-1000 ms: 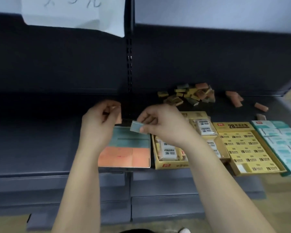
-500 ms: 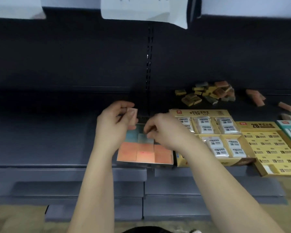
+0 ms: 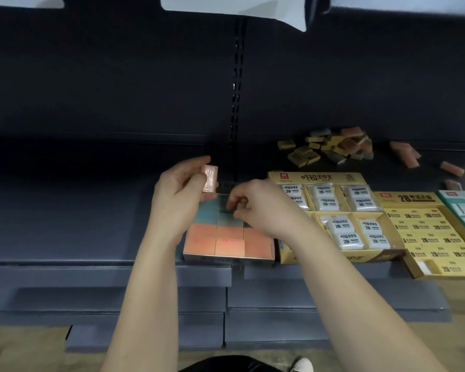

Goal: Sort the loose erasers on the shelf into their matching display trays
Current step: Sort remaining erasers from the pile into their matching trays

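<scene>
Two rows of orange erasers already fill the front of the tray [image 3: 226, 257], with teal ones behind. My right hand [image 3: 255, 208] pinches down on a teal eraser [image 3: 227, 220] in the middle column, seating it. My left hand [image 3: 179, 196] grips an orange eraser [image 3: 210, 178] above the tray's far edge, long axis upright, broad face toward me. Many loose erasers [image 3: 330, 149] remain piled on the shelf [image 3: 65, 210] behind; I judge much sorting is left.
</scene>
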Demonstrator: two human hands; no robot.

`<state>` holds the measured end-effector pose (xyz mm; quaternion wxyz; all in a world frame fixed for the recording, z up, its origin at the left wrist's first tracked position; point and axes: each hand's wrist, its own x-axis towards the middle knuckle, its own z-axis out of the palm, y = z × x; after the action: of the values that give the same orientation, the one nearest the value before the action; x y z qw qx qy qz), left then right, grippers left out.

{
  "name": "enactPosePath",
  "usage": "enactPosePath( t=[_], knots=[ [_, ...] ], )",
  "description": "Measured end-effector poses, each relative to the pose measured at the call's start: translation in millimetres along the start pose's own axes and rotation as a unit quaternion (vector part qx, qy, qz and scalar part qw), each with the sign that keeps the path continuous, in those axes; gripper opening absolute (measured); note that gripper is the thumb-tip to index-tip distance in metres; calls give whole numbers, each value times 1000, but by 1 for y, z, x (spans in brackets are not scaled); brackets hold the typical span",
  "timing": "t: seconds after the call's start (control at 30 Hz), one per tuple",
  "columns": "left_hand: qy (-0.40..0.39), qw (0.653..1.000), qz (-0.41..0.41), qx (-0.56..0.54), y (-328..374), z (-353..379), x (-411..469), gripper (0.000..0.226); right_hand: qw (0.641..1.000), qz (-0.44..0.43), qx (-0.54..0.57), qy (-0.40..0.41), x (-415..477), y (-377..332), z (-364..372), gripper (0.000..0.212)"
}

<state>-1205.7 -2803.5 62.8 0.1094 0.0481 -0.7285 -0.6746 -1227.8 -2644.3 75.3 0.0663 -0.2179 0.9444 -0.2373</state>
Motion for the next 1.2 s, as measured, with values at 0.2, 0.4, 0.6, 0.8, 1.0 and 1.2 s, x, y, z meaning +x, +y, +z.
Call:
enactPosePath(
  t=[0.2,0.4,0.6,0.8,1.0,1.2],
  knots=[
    [-31,999,7,44,-6,0,-1,39,994,3,91,56,-3,7,-5,11],
    [-163,981,-24,102,-2,5,-8,32,988,39,60,134,-5,29,-21,11],
    [-265,953,6,147,4,16,-17,28,983,66,59,160,-9,47,-27,10],
    [-243,958,35,148,7,25,-22,24,981,69,87,157,-10,51,-23,9],
    [-296,929,23,220,6,27,-27,19,976,61,109,176,-14,52,-18,10],
    [-308,917,36,249,3,24,-26,17,975,55,115,181,-16,53,-17,10]
  ],
)
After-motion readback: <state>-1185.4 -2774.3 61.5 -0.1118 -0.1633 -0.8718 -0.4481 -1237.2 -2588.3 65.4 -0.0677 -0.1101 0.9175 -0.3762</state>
